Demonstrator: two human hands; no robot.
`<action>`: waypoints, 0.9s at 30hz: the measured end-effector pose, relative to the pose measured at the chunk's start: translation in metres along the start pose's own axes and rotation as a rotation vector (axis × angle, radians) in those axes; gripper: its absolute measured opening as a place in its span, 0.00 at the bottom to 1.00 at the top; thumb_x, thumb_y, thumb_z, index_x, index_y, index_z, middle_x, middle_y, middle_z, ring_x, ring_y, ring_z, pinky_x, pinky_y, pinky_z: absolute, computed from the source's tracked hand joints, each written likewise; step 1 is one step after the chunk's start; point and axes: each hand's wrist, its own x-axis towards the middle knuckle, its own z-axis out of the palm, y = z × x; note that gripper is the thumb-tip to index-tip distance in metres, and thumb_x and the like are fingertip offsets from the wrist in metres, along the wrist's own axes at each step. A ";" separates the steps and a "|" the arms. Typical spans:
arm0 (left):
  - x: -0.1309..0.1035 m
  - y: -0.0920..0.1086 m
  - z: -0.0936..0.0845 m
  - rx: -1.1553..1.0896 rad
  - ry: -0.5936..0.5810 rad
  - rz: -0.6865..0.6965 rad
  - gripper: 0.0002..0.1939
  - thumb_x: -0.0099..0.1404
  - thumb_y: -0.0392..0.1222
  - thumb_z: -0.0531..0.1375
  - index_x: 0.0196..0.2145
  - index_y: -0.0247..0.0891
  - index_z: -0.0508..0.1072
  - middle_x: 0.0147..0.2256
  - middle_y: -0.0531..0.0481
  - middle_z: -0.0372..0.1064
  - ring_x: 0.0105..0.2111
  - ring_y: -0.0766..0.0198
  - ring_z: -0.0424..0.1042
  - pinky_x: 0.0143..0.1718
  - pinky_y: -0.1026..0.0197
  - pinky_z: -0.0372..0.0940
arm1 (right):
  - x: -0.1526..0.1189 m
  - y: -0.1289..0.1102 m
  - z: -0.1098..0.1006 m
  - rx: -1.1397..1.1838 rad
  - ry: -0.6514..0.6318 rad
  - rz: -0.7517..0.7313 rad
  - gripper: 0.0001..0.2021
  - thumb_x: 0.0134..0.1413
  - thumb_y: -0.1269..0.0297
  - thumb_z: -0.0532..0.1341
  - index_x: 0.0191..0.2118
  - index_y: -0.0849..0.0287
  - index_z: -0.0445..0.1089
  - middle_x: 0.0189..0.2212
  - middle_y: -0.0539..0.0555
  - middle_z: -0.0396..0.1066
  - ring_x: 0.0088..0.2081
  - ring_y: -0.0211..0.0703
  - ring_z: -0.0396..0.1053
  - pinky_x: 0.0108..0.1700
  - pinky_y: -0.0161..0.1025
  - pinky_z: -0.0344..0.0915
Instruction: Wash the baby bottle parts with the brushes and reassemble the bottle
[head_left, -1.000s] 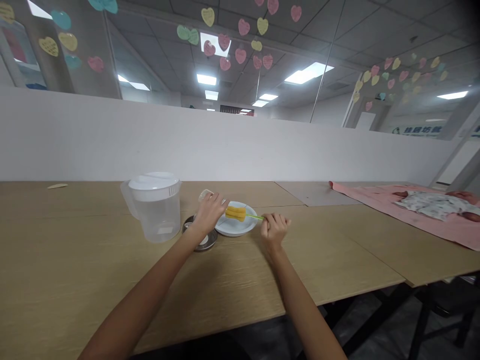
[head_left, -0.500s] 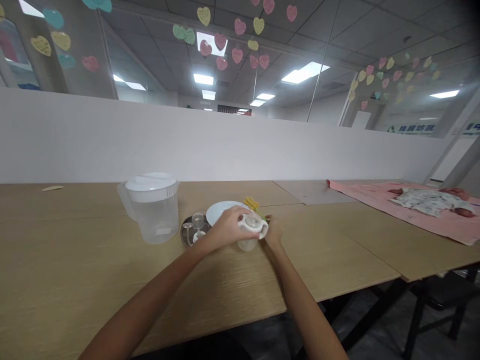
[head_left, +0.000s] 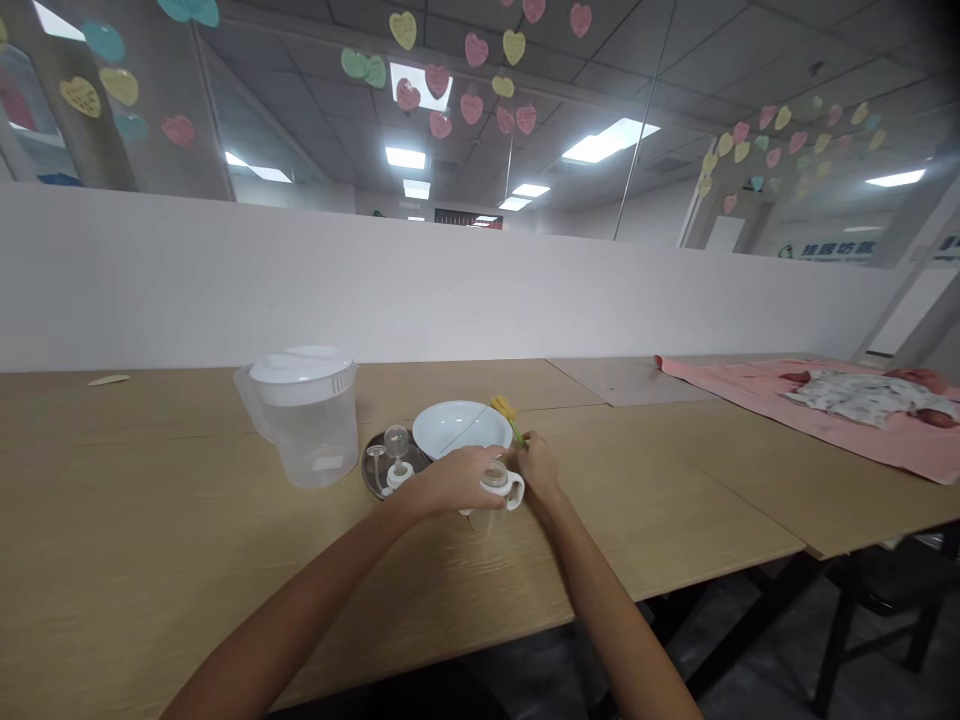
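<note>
My left hand (head_left: 463,478) is closed round a clear bottle (head_left: 491,515) with a white handled collar (head_left: 514,490); the bottle's top looks uncapped. Just to its right, my right hand (head_left: 538,464) grips the green handle of a brush with a yellow head (head_left: 503,406), which points up and away beside the bowl's right rim. A white bowl (head_left: 455,416) sits behind my left hand. Left of the bowl, a dark round tray (head_left: 370,483) holds a clear nipple cover (head_left: 396,440), a white ring part (head_left: 400,473) and a small clear-and-white piece (head_left: 376,456).
A lidded clear pitcher (head_left: 315,430) stands left of the tray. A flat pale piece (head_left: 109,380) lies at the far left. On the right, a pink cloth (head_left: 847,440) bears a doll in patterned clothes (head_left: 855,398). A black stool (head_left: 881,585) stands beyond the table's front edge.
My left hand has brought the bottle down and slightly toward me, uncovering more of the bowl. The brush head now shows more fully, with my right hand a little to the left.
</note>
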 end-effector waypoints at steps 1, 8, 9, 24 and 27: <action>-0.001 -0.001 -0.002 0.029 -0.017 -0.019 0.34 0.54 0.51 0.57 0.57 0.39 0.58 0.53 0.43 0.63 0.51 0.53 0.64 0.47 0.57 0.61 | 0.000 -0.001 -0.001 -0.003 -0.008 0.002 0.17 0.49 0.75 0.50 0.45 0.62 0.65 0.38 0.60 0.71 0.38 0.45 0.69 0.33 0.35 0.55; -0.004 -0.004 -0.021 0.115 -0.064 -0.099 0.37 0.53 0.60 0.57 0.57 0.39 0.60 0.52 0.42 0.65 0.50 0.50 0.65 0.45 0.57 0.60 | -0.002 -0.004 -0.010 -0.022 -0.070 0.020 0.18 0.50 0.75 0.50 0.48 0.63 0.64 0.42 0.61 0.70 0.42 0.44 0.68 0.38 0.34 0.57; -0.004 -0.006 -0.023 0.082 -0.062 -0.095 0.37 0.54 0.61 0.56 0.57 0.39 0.60 0.51 0.43 0.65 0.50 0.51 0.65 0.45 0.58 0.60 | -0.003 -0.004 -0.011 -0.026 -0.083 0.022 0.18 0.50 0.75 0.50 0.48 0.63 0.64 0.43 0.61 0.70 0.43 0.44 0.68 0.38 0.34 0.57; 0.034 -0.096 0.022 0.239 0.209 -0.216 0.29 0.64 0.57 0.45 0.26 0.34 0.76 0.33 0.38 0.73 0.41 0.51 0.68 0.47 0.53 0.55 | -0.005 -0.011 -0.011 -0.065 -0.243 0.026 0.17 0.50 0.70 0.51 0.47 0.61 0.66 0.43 0.60 0.71 0.46 0.46 0.68 0.40 0.35 0.58; 0.034 -0.098 0.023 0.213 0.208 -0.193 0.29 0.64 0.57 0.46 0.21 0.35 0.73 0.27 0.41 0.73 0.37 0.55 0.69 0.48 0.54 0.54 | -0.007 -0.015 -0.013 -0.059 -0.263 0.018 0.17 0.50 0.69 0.51 0.46 0.62 0.66 0.43 0.60 0.71 0.45 0.46 0.68 0.40 0.35 0.59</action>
